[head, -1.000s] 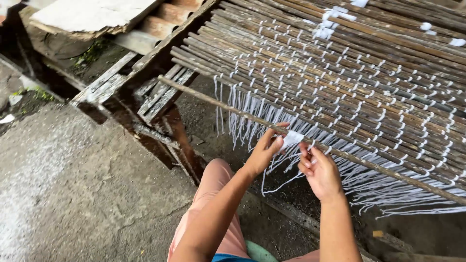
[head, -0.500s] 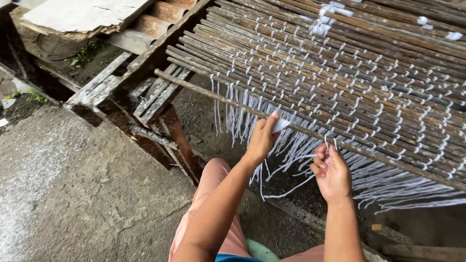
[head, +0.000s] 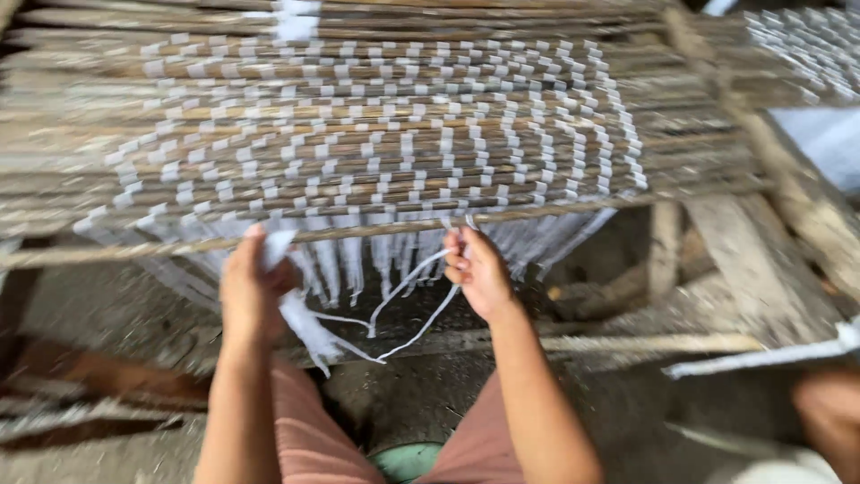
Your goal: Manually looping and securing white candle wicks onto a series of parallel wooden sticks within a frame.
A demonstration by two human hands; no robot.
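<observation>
A mat of thin brown sticks [head: 358,116] bound with rows of white string lies across a rough wooden frame. A loose stick [head: 376,230] runs along its near edge. My left hand [head: 251,291] is below that stick, fingers closed around a white strip. My right hand [head: 479,269] pinches white strings [head: 412,300] that hang from the mat edge and loop toward the left hand. The picture is blurred by motion.
Wooden beams [head: 761,260] of the frame run at the right. Dark ground lies under the mat. My knees in pinkish shorts [head: 309,430] and a green rounded object [head: 408,462] are at the bottom. Another person's limb [head: 829,408] shows at the lower right.
The view has swung hard to the right, so the mat now runs level across the top. Both hands stay at the near stick with the white strings.
</observation>
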